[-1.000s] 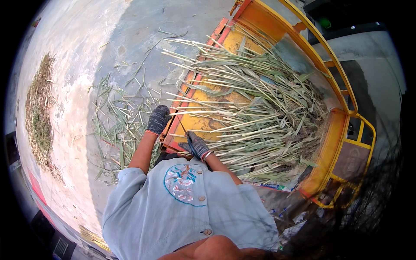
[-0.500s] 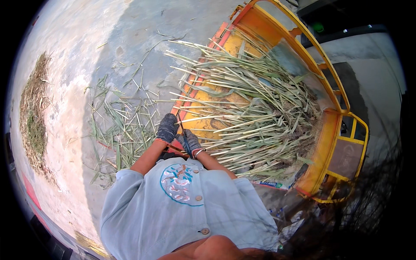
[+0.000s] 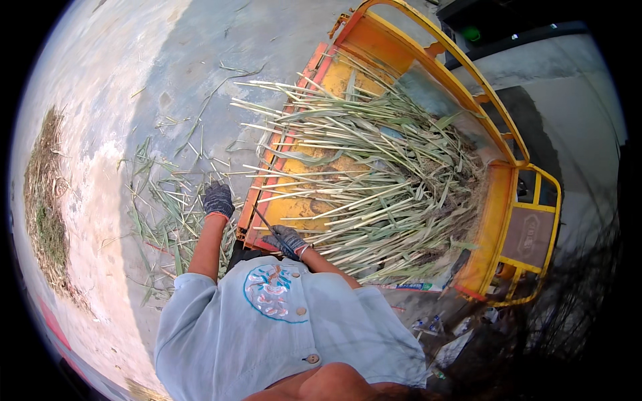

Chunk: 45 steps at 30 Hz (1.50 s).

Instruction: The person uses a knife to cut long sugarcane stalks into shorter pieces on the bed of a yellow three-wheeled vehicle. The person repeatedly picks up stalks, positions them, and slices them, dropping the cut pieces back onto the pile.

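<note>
My right hand (image 3: 286,241), in a grey knit glove, is closed around a knife (image 3: 261,217) with a long, thin, dark blade that points away to the upper left. It is at the near left corner of an orange-yellow cart bed (image 3: 304,208). Long stalks (image 3: 374,194) with green leaves lie across that bed, pale ends toward the left and roots toward the right. My left hand (image 3: 218,200), in a dark grey glove, hangs left of the cart's edge, over a scatter of cut stalk pieces (image 3: 175,214) on the ground. Its fingers are mostly hidden beneath it.
Yellow tubular rails (image 3: 491,93) rise along the cart's far and right sides. A heap of dry plant matter (image 3: 48,207) lies on the concrete floor (image 3: 100,134) at the far left. Litter (image 3: 435,327) lies at the lower right.
My left hand has moved left from beside the blade to above the cut pieces. My right hand has shifted slightly down and left with the knife, its blade now tilted further left.
</note>
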Each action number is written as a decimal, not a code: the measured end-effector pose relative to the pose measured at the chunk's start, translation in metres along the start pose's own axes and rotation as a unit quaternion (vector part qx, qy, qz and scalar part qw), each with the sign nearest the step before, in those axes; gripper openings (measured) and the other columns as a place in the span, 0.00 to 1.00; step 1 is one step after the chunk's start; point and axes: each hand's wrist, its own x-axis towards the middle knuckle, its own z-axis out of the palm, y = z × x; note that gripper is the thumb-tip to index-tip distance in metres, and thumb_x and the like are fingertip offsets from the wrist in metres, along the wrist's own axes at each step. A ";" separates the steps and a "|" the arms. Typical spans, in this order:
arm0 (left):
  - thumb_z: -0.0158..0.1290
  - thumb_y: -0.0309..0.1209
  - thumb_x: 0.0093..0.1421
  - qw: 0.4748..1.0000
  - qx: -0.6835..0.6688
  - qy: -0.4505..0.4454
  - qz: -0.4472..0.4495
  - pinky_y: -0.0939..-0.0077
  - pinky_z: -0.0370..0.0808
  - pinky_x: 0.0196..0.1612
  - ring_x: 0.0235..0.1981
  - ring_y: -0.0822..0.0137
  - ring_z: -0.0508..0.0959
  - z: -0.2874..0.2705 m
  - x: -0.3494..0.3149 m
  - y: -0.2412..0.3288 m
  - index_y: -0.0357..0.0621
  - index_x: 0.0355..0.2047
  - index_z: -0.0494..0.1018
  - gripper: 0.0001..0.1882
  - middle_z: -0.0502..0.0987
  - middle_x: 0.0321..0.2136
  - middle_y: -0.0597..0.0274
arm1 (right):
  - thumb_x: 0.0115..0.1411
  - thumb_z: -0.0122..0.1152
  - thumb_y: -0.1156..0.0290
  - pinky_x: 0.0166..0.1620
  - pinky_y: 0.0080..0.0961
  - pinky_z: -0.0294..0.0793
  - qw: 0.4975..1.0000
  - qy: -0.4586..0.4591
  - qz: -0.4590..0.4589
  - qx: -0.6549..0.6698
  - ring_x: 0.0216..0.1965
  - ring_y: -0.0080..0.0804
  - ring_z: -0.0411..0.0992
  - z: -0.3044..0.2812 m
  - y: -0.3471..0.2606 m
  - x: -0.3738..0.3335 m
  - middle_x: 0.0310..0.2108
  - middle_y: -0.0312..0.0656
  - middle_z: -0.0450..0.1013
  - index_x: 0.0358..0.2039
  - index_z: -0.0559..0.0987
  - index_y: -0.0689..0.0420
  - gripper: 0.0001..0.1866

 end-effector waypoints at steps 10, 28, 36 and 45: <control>0.50 0.36 0.48 0.972 -0.104 0.086 0.194 0.60 0.70 0.41 0.38 0.53 0.73 -0.018 0.169 0.113 0.50 0.31 0.75 0.10 0.74 0.35 0.56 | 0.57 0.55 0.66 0.16 0.13 0.57 0.933 0.109 0.179 0.292 0.14 0.16 0.60 -0.080 0.022 -0.015 0.16 0.30 0.64 0.34 0.70 0.51 0.06; 0.49 0.37 0.53 0.930 -0.213 0.037 0.296 0.60 0.69 0.39 0.35 0.53 0.73 0.056 0.056 0.151 0.43 0.31 0.72 0.11 0.74 0.30 0.52 | 0.50 0.59 0.50 0.40 0.32 0.68 0.966 0.112 0.194 0.129 0.36 0.43 0.71 -0.108 0.066 0.050 0.30 0.49 0.72 0.35 0.71 0.61 0.25; 0.48 0.38 0.53 0.923 -0.213 -0.013 0.320 0.58 0.68 0.39 0.34 0.51 0.73 0.064 0.039 0.141 0.43 0.29 0.73 0.12 0.74 0.28 0.50 | 0.49 0.60 0.51 0.38 0.35 0.68 0.968 0.185 0.164 0.046 0.35 0.46 0.71 -0.092 0.065 0.026 0.29 0.50 0.72 0.32 0.72 0.60 0.23; 0.57 0.42 0.45 0.989 0.018 0.138 -0.042 0.59 0.66 0.47 0.48 0.50 0.68 -0.002 0.085 0.064 0.48 0.45 0.69 0.26 0.67 0.48 0.48 | 0.47 0.63 0.54 0.35 0.27 0.70 0.954 0.209 0.210 0.051 0.28 0.33 0.70 -0.085 0.083 0.002 0.24 0.44 0.72 0.29 0.74 0.59 0.20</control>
